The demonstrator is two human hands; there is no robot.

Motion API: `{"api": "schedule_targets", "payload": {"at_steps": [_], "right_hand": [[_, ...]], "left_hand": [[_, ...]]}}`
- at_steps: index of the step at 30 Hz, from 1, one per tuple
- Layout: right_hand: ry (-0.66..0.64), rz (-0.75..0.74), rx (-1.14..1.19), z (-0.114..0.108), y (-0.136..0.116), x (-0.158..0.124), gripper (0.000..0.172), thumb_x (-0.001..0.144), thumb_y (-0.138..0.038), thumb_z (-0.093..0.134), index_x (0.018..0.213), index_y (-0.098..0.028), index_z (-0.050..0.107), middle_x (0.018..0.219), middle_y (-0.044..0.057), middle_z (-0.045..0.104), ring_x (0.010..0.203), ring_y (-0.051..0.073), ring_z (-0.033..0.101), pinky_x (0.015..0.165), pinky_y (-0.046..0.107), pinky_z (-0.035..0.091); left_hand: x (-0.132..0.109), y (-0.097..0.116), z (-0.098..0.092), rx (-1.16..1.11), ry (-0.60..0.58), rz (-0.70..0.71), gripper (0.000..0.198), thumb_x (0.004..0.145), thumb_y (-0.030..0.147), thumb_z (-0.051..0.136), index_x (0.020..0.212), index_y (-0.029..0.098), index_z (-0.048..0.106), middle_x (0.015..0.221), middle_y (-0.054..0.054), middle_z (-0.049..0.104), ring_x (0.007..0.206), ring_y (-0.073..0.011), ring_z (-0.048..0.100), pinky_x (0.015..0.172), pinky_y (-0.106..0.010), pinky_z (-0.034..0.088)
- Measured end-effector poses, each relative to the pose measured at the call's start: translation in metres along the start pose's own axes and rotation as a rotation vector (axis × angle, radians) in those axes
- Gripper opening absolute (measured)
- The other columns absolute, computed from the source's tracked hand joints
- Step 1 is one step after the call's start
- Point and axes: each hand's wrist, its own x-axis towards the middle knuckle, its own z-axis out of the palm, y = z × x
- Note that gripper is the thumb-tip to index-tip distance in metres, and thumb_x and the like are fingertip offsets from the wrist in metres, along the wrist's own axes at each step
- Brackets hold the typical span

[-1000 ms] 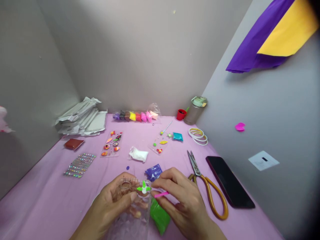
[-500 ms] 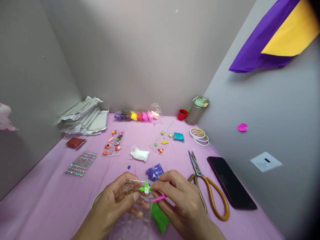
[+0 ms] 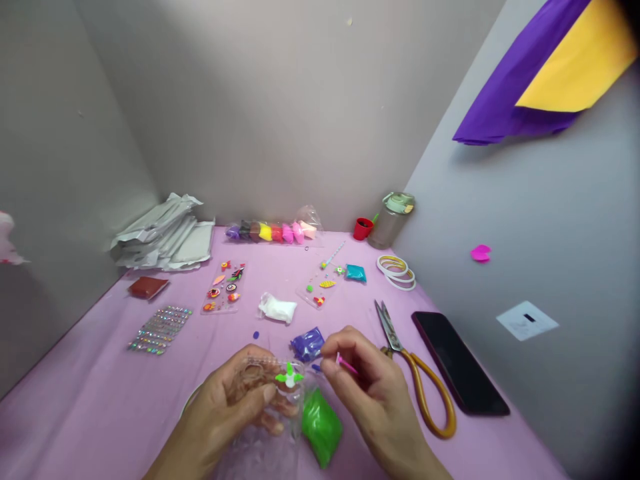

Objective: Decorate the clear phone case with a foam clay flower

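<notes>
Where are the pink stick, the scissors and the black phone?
Pink stick [image 3: 347,364]: head view, on the middle of its thin shaft.
Scissors [image 3: 395,344]: head view, on the pivot where the blades cross.
Black phone [image 3: 460,363]: head view, on the middle of its dark screen.

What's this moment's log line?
left hand: holds clear case | right hand: pinches pink tool | green clay piece: on case
</notes>
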Motion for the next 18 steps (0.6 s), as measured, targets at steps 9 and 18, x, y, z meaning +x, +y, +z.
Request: {"api": "schedule_targets", "payload": {"at_steps": [9, 18], "right_hand": [[-0.241, 0.318, 0.325, 0.005, -0.002, 0.006, 0.027, 0.095, -0.043, 0.058, 0.098, -0.018, 0.067, 0.075, -0.001, 0.057, 0.071, 0.013, 0.051, 0.066, 0.025, 0.038], [-0.250, 0.346, 0.387, 0.011, 0.003, 0.004, 0.024, 0.090, -0.041, 0.064, 0.090, -0.017, 0.064, 0.076, -0.002, 0.055, 0.071, 0.014, 0.048, 0.065, 0.025, 0.036]], "left_hand": [[0.001, -0.001, 0.000, -0.059, 0.004, 0.019, 0.024, 0.080, 0.039, 0.079, 0.092, 0.022, 0.067, 0.078, -0.001, 0.073, 0.072, -0.0162, 0.067, 0.064, -0.024, 0.053], [0.002, -0.001, 0.000, -0.040, -0.003, 0.031, 0.024, 0.080, 0.040, 0.078, 0.092, 0.022, 0.068, 0.078, -0.001, 0.073, 0.073, -0.0172, 0.067, 0.064, -0.024, 0.055]]}}
